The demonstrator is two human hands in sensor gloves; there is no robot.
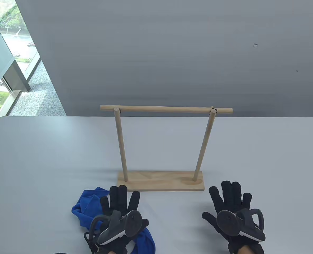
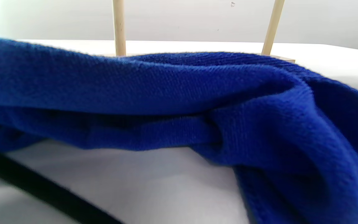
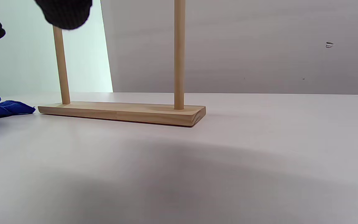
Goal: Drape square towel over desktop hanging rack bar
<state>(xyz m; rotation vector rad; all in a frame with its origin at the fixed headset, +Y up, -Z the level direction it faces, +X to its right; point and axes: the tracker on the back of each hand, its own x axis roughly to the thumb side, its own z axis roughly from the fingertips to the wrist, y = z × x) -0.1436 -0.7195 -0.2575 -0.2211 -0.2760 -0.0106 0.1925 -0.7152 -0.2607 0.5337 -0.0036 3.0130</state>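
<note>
The surface (image 1: 40,158) fills the lower frame. The rack (image 1: 161,148) stands at centre, its bar (image 1: 167,109) bare. The towel (image 1: 86,207) lies bunched at lower left, near the rack base. The left hand (image 1: 119,211) rests on the towel, fingers extended. The right hand (image 1: 233,209) at lower right is spread wide, holding nothing.

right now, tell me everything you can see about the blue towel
The blue towel is a deep-blue woven cloth, bunched and creased rather than spread flat. It lies on the white table at the front left, just left of the wooden rack base's near corner. The left hand is over it with fingers stretched; actual contact is hidden. The left wrist view shows thick rolled folds. None hangs on the bar.
</note>
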